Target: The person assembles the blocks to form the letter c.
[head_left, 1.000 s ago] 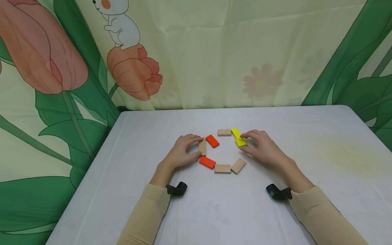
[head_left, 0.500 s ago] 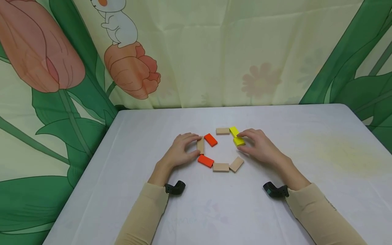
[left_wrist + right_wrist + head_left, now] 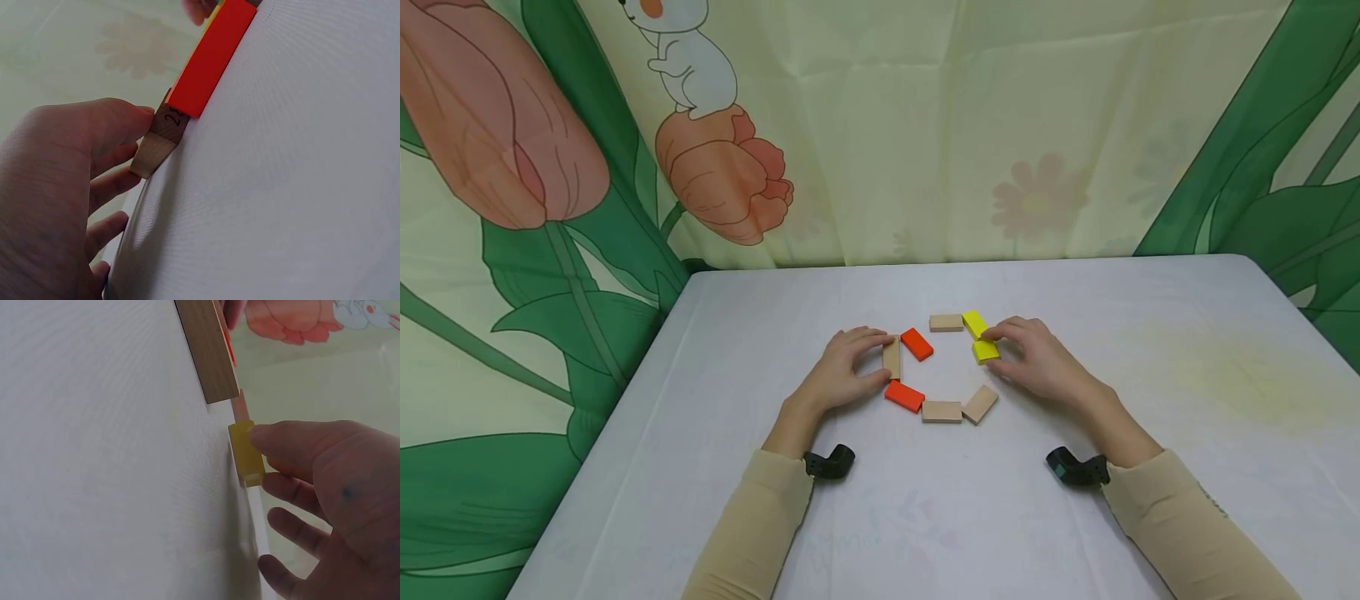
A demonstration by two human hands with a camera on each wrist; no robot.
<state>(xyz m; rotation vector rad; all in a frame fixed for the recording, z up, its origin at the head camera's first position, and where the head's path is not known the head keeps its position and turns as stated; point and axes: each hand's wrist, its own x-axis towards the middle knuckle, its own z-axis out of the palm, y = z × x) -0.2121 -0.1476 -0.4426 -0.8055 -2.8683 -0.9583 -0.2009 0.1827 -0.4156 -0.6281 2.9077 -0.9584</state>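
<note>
My left hand (image 3: 842, 372) pinches a plain wooden block (image 3: 891, 358) between thumb and fingertip, at the left side of a rough ring of blocks. In the left wrist view, that block (image 3: 156, 147) bears a dark printed mark and sits at the end of a red block (image 3: 212, 59). On the ring's right side, my right hand (image 3: 1037, 360) holds a yellow block (image 3: 986, 352) by thumb and fingers. A second yellow block (image 3: 975, 324) lies just behind it, close to its far end. The right wrist view shows the thumb on the held yellow block (image 3: 247, 453).
A red block (image 3: 917, 344) lies slanted inside the left of the ring. Another red block (image 3: 905, 396) and two plain ones (image 3: 942, 412) line the near side. One plain block (image 3: 946, 322) lies at the far side. A white cloth (image 3: 880, 517) covers the table; a printed curtain hangs behind.
The head view has shifted slightly. The yellow block in my right hand has come a little nearer to me. My left hand stays on its wooden block.
</note>
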